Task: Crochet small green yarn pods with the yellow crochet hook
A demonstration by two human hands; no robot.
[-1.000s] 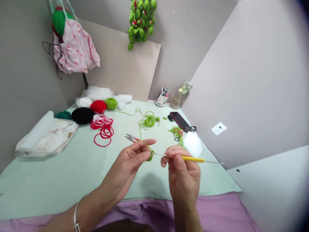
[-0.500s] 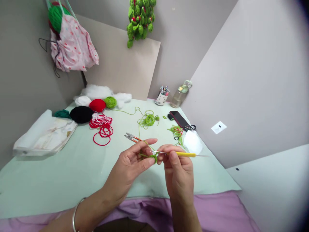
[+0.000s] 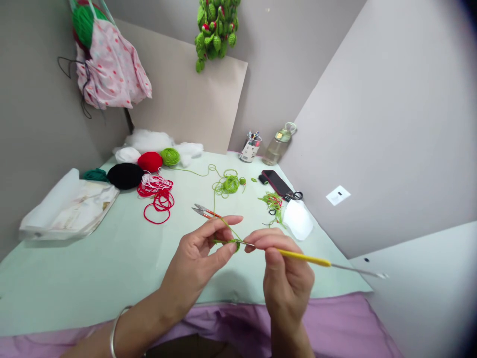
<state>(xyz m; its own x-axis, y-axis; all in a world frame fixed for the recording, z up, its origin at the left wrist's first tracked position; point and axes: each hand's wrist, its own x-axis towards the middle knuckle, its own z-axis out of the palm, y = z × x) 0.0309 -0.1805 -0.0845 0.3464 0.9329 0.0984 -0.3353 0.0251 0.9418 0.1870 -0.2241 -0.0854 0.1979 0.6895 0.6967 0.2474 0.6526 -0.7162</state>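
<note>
Between the thumb and fingers of my left hand [image 3: 203,256] is a small green crochet piece [image 3: 237,244], partly hidden by the fingertips. A strand of green yarn [image 3: 227,224] passes over my raised left index finger and down to the piece. My right hand [image 3: 286,273] grips a crochet hook [image 3: 305,256] by its yellow handle. One metal end of the hook reaches the green piece; the other points out to the right. Just beyond my left fingers lie thread snips [image 3: 206,211] with orange handles.
Loose green yarn [image 3: 229,184] lies mid-table. Red [image 3: 150,161], black [image 3: 125,176] and green [image 3: 170,157] yarn balls sit at the back left. To the right are a phone [image 3: 276,183], yarn scraps [image 3: 273,203], a pen cup [image 3: 250,148] and a bottle [image 3: 278,145].
My right hand has shifted right and down, and the hook now slants with its far end lower. The hook's near tip has come down to the green piece. My left hand stays nearly still.
</note>
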